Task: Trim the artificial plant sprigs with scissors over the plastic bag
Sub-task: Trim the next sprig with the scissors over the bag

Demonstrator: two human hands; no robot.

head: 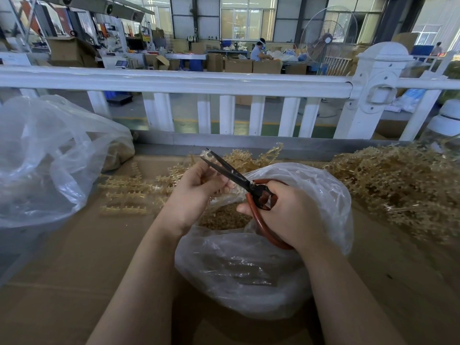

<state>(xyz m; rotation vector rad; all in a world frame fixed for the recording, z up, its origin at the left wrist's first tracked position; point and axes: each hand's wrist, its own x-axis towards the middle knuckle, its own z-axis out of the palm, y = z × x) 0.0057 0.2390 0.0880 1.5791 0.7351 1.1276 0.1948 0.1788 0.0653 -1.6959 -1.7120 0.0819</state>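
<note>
My right hand [286, 215] grips the red handles of black-bladed scissors [231, 174]. The blades are slightly parted and point up to the left. My left hand [199, 188] pinches a small pale sprig [206, 153] whose tip pokes out between the blade tips. Both hands hover over an open clear plastic bag [323, 195] that holds tan clippings [224, 217]. Untrimmed tan sprigs [398, 185] are heaped at the right.
Flat tan sprig pieces [127, 192] lie on the cardboard-covered table [74, 270] to the left. A large clear bag [42, 158] bulges at far left. A white railing [189, 80] runs along the table's far edge.
</note>
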